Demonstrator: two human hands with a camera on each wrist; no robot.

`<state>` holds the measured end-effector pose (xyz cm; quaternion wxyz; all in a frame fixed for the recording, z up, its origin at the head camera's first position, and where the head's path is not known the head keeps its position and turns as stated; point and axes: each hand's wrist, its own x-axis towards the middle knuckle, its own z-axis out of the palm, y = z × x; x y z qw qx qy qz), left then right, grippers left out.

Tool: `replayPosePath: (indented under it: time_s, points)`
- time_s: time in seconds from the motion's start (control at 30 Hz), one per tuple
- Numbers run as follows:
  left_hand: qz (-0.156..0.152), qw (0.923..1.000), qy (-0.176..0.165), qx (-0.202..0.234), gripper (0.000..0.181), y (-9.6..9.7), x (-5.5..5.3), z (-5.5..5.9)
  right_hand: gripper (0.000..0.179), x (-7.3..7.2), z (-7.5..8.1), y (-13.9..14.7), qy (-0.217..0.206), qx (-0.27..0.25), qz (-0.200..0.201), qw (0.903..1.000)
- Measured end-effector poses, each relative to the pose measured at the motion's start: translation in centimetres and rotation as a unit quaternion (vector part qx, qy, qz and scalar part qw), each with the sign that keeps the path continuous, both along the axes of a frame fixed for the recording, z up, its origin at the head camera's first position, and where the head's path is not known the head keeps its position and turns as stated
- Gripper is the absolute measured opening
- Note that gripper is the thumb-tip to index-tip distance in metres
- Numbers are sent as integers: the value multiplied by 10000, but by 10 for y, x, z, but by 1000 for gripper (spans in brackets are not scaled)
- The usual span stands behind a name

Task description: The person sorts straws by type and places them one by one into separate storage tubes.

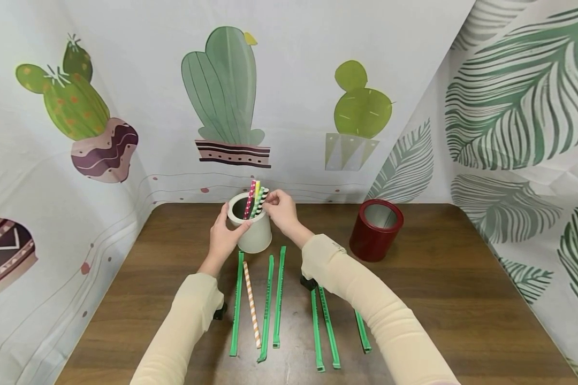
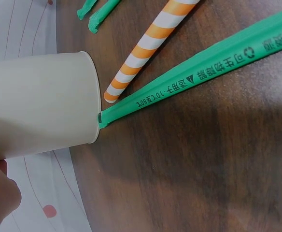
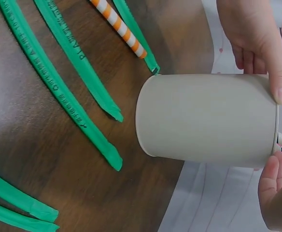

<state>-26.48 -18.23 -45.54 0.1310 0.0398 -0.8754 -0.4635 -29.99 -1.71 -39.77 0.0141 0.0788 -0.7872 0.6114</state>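
Observation:
A white canister point(image 1: 256, 236) stands near the back edge of the table, with several paper straws leaning in its mouth. Among them are a pink dotted straw point(image 1: 250, 199) and a black-and-white striped straw point(image 1: 263, 199). My left hand point(image 1: 222, 238) grips the canister at its rim, thumb on the near side. At the opposite side of the rim, my right hand point(image 1: 283, 212) pinches the black-and-white straw, which shows between canister and fingers in the right wrist view. An orange-and-white striped straw point(image 2: 148, 46) lies on the table just before the canister.
Several green paper-wrapped straws point(image 1: 266, 310) lie lengthwise on the brown wooden table point(image 1: 428, 299), some under my right forearm. A dark red canister point(image 1: 374, 232) stands upright at the right. Behind the table hangs a cloth printed with cacti point(image 1: 231, 85).

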Motion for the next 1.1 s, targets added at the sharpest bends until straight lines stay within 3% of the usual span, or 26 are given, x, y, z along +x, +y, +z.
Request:
replayPosePath:
  time_s: [0.33,1.1]
  points:
    - [-9,10000,73,-29,87,0,0,-1,13,5,-5,5,-398,-246,161,9988]
    - [56,9999,105,-41,85,0,0,-2,22,30,-39,2,-1204,-386,563,9904]
